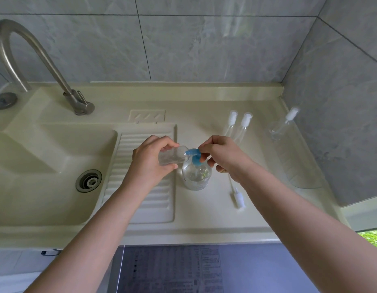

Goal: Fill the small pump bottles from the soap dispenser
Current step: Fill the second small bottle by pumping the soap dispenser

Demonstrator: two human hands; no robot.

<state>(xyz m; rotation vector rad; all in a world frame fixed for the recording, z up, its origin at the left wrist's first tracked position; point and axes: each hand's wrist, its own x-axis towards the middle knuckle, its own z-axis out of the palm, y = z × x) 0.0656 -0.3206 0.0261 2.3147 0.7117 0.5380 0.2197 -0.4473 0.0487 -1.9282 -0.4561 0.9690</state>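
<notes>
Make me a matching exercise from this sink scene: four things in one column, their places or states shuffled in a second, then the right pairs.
Things
1. small open bottle
2. soap dispenser
3. loose pump top
4. faucet

Places or states
A. lying flat on the counter
B. standing with a blue pump head
C. arching over the sink
D. held tilted in the left hand

Pairs: 1-D, 2-B, 3-A, 4-C

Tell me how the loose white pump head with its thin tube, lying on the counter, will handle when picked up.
The white pump head with thin dip tube looks light: small and plastic. Its tube is slender, so probably bendy. Lying on its side, the round body may roll if nudged.
</notes>
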